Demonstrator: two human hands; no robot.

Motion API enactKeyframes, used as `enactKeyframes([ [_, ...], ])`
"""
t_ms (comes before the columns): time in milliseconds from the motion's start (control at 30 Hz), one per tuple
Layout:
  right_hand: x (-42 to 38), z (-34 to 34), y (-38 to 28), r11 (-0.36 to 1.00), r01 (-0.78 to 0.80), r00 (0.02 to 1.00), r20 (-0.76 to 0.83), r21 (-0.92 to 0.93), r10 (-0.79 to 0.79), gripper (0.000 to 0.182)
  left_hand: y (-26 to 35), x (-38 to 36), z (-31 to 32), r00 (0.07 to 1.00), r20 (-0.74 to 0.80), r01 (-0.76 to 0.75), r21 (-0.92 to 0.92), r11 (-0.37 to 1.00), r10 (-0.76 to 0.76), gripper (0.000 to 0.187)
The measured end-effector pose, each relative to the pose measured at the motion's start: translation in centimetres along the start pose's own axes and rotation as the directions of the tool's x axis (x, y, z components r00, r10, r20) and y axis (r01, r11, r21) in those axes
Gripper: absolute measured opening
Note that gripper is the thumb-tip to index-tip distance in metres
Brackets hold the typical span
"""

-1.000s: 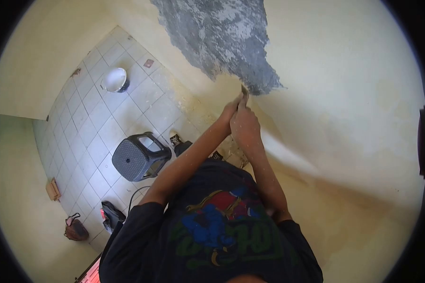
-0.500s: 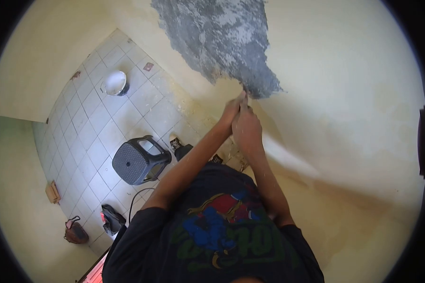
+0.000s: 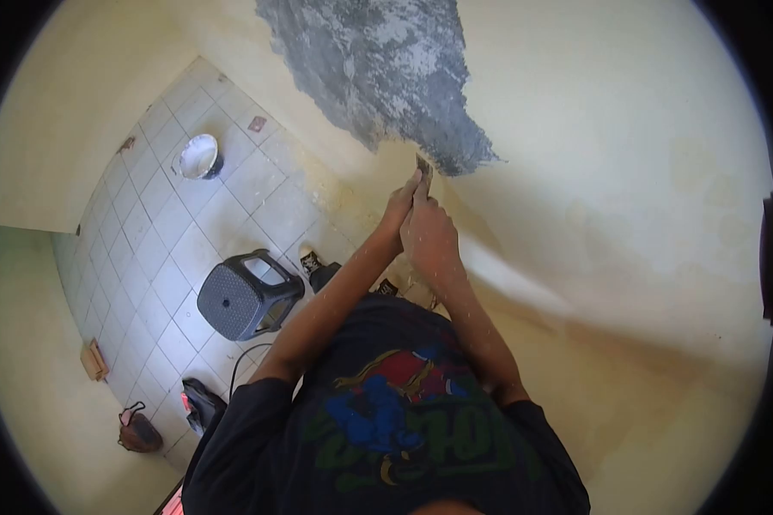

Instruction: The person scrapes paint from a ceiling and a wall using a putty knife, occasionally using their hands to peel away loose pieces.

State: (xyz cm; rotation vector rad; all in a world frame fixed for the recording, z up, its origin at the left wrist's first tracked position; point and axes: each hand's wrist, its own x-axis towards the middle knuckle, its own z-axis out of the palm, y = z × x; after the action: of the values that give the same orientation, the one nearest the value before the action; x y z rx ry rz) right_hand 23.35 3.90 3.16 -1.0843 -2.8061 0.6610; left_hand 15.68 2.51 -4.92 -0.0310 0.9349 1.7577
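Observation:
Both my hands are closed together around a scraper [image 3: 423,163], whose narrow dark metal end shows beyond my fingers. My right hand [image 3: 430,236] wraps the handle, its index finger stretched along the tool. Pressed against it from the left is my left hand [image 3: 397,209], fingers near the blade and partly hidden. The scraper's end meets the wall at the lower edge of a rough grey patch [image 3: 395,73], where the cream paint [image 3: 593,112] is gone. Most of the handle is hidden inside my grip.
A dark plastic stool [image 3: 230,300] stands on the tiled floor [image 3: 167,257] to my left, close to my shoe [image 3: 310,258]. Farther off is a white-rimmed bucket [image 3: 200,157]. A brown bag [image 3: 139,431] and a black bag [image 3: 203,405] lie at lower left.
The view has shifted slightly, so the grey patch sits farther left. My hands have moved a little down along its lower edge, and more of the scraper's metal end shows.

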Motion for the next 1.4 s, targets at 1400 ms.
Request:
enactKeyframes([
  [1400, 1.4, -0.3, -0.4, 1.000, -0.005, 1.000, 0.030, 0.024, 0.004, 0.041, 0.8, 0.7, -0.1, 0.996, 0.020, -0.093, 0.023, 0.995, 0.092, 0.041],
])
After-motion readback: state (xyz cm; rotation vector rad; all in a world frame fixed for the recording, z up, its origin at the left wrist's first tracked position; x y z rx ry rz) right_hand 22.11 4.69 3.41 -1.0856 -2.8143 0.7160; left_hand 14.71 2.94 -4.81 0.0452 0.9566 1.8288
